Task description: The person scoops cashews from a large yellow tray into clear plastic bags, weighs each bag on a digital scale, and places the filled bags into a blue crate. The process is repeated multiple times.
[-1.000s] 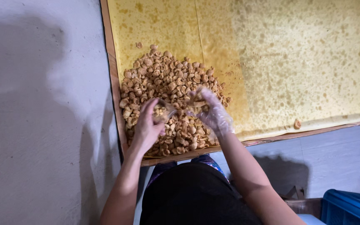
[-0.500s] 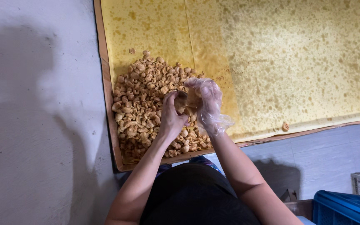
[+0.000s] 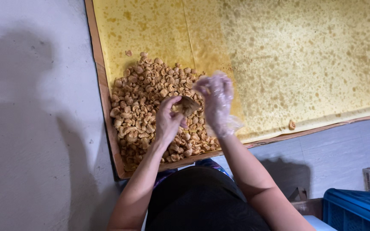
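Your hands have parted since half a second ago: then they were cupped together over the pile, and now your right hand [image 3: 216, 102], in its thin clear plastic glove, has lifted away to the right with its fingers [image 3: 224, 84] spread loosely and holding nothing that shows. Your bare left hand [image 3: 168, 121] has its fingers [image 3: 170, 102] curled around a small brown bowl-like scoop [image 3: 186, 105], which sits tilted just right of the fingertips, between your two hands. Whether the gloved hand touches the scoop, you cannot tell. Both hands hover over the near right part of the heap of light brown, curled fried snack pieces [image 3: 144, 100]. The heap lies at the left end of the oil-spotted yellow paper sheet [image 3: 304, 60] that lines the shallow wooden tray [image 3: 106, 107]. One stray piece [image 3: 292, 125] lies well apart near the tray's near edge.
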